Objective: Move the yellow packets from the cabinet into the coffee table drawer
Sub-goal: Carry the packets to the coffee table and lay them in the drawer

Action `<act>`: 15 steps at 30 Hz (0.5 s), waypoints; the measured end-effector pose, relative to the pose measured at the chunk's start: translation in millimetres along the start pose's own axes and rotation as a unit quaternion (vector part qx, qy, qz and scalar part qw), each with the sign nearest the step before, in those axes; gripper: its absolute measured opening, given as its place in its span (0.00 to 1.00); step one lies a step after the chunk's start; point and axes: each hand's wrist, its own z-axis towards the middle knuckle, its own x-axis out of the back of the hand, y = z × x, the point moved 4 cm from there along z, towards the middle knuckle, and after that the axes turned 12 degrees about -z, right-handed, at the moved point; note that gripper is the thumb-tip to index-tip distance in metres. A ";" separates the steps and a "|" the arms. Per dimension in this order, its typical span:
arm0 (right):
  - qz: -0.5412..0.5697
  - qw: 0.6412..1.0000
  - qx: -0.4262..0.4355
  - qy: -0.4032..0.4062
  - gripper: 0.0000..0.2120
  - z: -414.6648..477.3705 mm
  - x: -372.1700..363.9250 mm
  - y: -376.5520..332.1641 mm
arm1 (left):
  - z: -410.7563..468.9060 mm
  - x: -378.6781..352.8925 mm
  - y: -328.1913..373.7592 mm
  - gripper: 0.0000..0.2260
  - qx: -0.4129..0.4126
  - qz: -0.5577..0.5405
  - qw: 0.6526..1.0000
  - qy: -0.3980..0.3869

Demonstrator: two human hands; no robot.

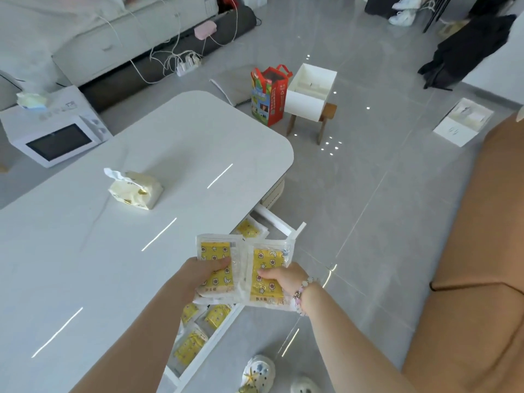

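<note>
Bright, flat, cool light fills the room with hardly a shadow, and thin white streaks of glare (158,234) lie across the glossy table (85,265), left of and beyond the left hand (204,272). More glare shows on the floor (382,208): short streaks just beside the right hand (285,279) and a cluster of bright dots (330,143) far beyond it. The yellow packets (215,259) in the hands are fairly sharp, while the far top is soft and washed out, and the wide lens bends lines toward the edges.
</note>
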 end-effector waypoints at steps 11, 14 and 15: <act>-0.090 0.994 -0.018 -0.063 0.12 77.9 31.3 -1.5 | 56.8 -5.5 -11.0 0.13 0.005 -0.040 0.997 0.062; -0.107 0.992 -0.022 -0.063 0.21 123.5 33.7 -0.4 | 85.6 -6.0 -19.7 0.10 -0.010 -0.056 0.995 0.085; -0.120 0.990 -0.025 -0.065 0.23 139.2 32.3 2.1 | 97.3 -4.0 -25.9 0.09 -0.012 -0.063 0.993 0.094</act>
